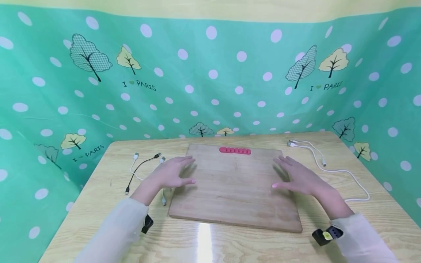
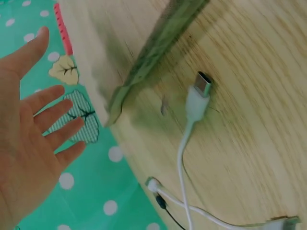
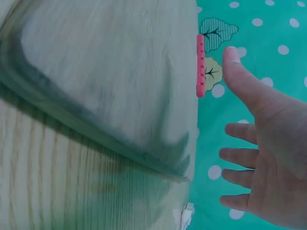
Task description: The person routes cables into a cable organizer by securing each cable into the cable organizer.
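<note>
Fingers [image 1: 188,160] held wide of the thumbs and gripping nothing, the left hand [image 1: 171,173] and right hand [image 1: 298,177] hang over opposite side edges of the flat, rectangular pale-brown wooden board [image 1: 230,190] on the light wood-grain table [image 1: 250,249]. A ridged pinkish-red strip [image 1: 235,150] sits on its far edge. Handling the board well probably means even support from both sides, staying clear of the white metal-tipped cable [image 2: 195,106] beside it.

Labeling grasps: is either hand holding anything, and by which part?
Nothing held: left hand and right hand are empty, near opposite sides of the rectangular light-brown wooden board.
</note>
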The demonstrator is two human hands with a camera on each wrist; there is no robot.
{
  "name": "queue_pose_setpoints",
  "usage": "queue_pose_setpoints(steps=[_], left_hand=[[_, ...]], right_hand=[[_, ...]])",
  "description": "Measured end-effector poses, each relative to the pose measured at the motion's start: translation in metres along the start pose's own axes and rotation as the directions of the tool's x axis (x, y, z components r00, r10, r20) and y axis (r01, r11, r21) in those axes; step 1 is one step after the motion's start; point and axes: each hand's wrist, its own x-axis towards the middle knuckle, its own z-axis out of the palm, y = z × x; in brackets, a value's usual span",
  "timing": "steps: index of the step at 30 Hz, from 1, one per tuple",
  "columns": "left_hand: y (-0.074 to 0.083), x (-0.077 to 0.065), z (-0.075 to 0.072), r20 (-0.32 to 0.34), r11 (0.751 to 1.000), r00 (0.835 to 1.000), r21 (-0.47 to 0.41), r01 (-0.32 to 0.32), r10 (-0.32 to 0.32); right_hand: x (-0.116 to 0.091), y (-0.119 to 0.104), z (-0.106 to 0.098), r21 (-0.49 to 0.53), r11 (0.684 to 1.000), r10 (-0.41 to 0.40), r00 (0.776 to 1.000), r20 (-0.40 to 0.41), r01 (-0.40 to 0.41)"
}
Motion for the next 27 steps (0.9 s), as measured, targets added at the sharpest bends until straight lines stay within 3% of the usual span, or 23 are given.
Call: queue_pose_setpoints(steps=[8, 16, 27], left_hand=[[0.010, 0.009, 0.007, 0.104, 1.000, 0.995, 0.005, -0.006, 0.005], [0.016, 0.011, 0.013, 0.157, 1.000, 0.988, -0.019, 0.001, 0.002], [0.014, 0.014, 0.019, 0.229, 1.000, 0.973, 0.007, 0.024, -0.025]], right_hand=[[-0.001, -0.005, 0.005, 0.079, 0.997, -0.015, 0.999, 0.038, 0.012], [-0.003, -0.011, 0.011, 0.106, 0.994, -0.017, 0.993, 0.117, 0.005], [-0.008, -0.019, 0.019, 0.111, 0.994, -0.032, 0.989, 0.141, 0.016]])
